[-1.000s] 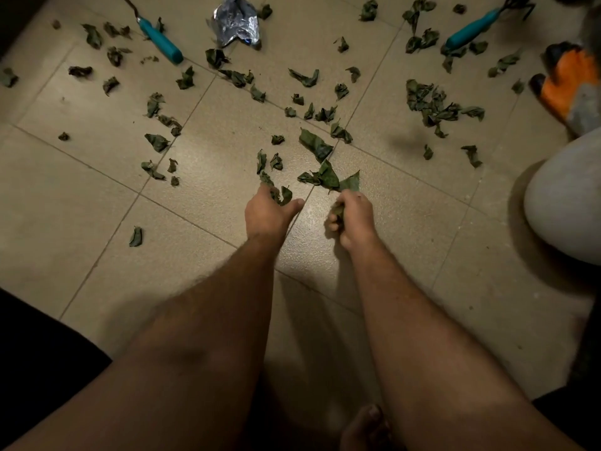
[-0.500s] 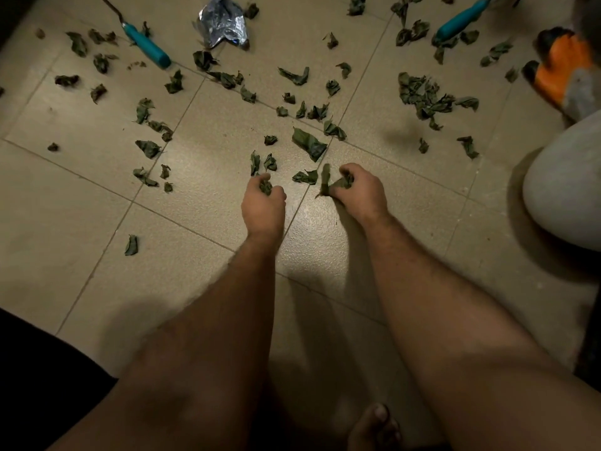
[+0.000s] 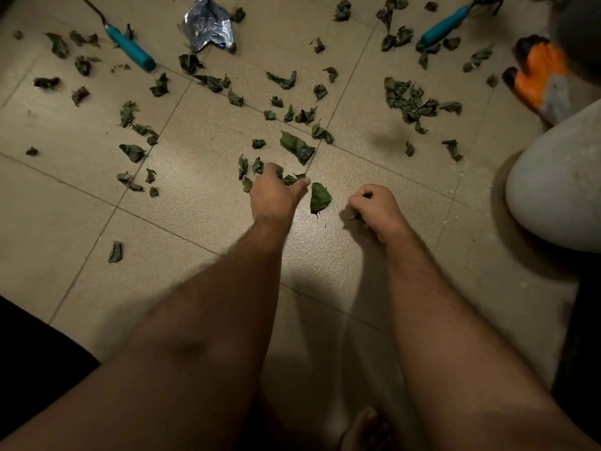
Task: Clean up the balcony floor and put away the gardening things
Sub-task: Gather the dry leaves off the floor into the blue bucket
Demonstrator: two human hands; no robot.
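On the balcony floor [image 3: 201, 242], take the flat leaf [image 3: 319, 197] lying between your two hands as your marker and work across from its left. Far out to its upper left lie one teal-handled tool [image 3: 130, 48] and a crumpled foil wrapper [image 3: 208, 25], with leaf scraps [image 3: 133, 152] scattered well to the left; leave those for later sweeps. Just left of the marker, your left hand [image 3: 274, 194] reaches onto a small cluster of scraps, fingers bent down over them and thumb stretched toward the marker; whether that grip has closed on any piece I cannot tell, so rake the bits together under the fingertips before you lift. Just right of the marker, your right hand [image 3: 377, 208] is curled into a fist, with a dark bit of leaf showing at its edge, so it seems to be holding gathered pieces; keep it closed and low so nothing spills. Further right and up sit a dense leaf pile [image 3: 410, 100], a second teal tool [image 3: 444, 23], an orange glove [image 3: 543, 72] and a pale rounded pot [image 3: 559, 187]. Clearing the near patch first should keep leaves from being trodden about.
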